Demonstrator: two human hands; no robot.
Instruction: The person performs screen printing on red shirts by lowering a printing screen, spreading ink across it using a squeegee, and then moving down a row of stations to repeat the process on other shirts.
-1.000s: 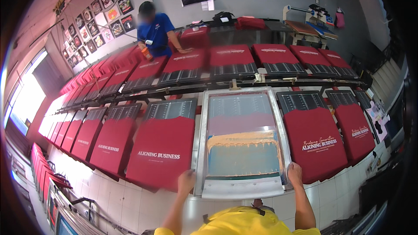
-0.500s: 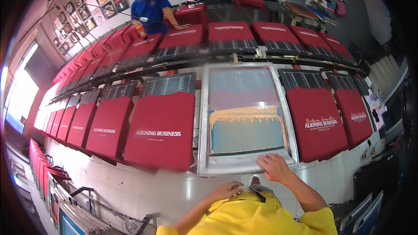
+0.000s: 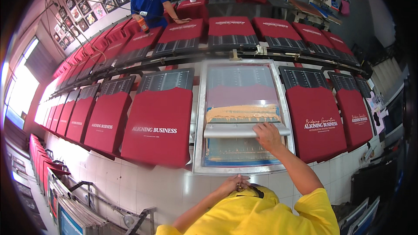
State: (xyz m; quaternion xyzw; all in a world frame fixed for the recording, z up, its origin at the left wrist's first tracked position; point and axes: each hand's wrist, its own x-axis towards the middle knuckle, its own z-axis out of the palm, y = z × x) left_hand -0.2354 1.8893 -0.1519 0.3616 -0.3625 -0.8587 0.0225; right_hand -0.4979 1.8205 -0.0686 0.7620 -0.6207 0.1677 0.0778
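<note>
Across the middle of a silver-framed printing screen (image 3: 200, 117) lies a wide squeegee (image 3: 226, 130) with a pale metal handle. My right hand (image 3: 268, 136) is closed over the right part of this handle. Beyond the squeegee, a band of thick orange-tan ink (image 3: 239, 112) spreads across the mesh, with thinner streaks on the near side. A dark board and red cloth show faintly through the far mesh. Close to my waist, my left hand (image 3: 235, 185) has its fingers curled together, away from the screen; whatever they may hold is hidden.
Red shirts (image 3: 159, 109) with white lettering lie on boards either side of the screen. Another row (image 3: 230, 28) runs beyond a dark rail. A co-worker in blue (image 3: 152, 2) stands at the far left, holding an orange bottle (image 3: 143, 25). Stacked screens (image 3: 74, 206) stand at lower left.
The squeegee has moved with my right hand from the screen's near end to its middle. My left hand stays near my waist. The view has shifted slightly.
</note>
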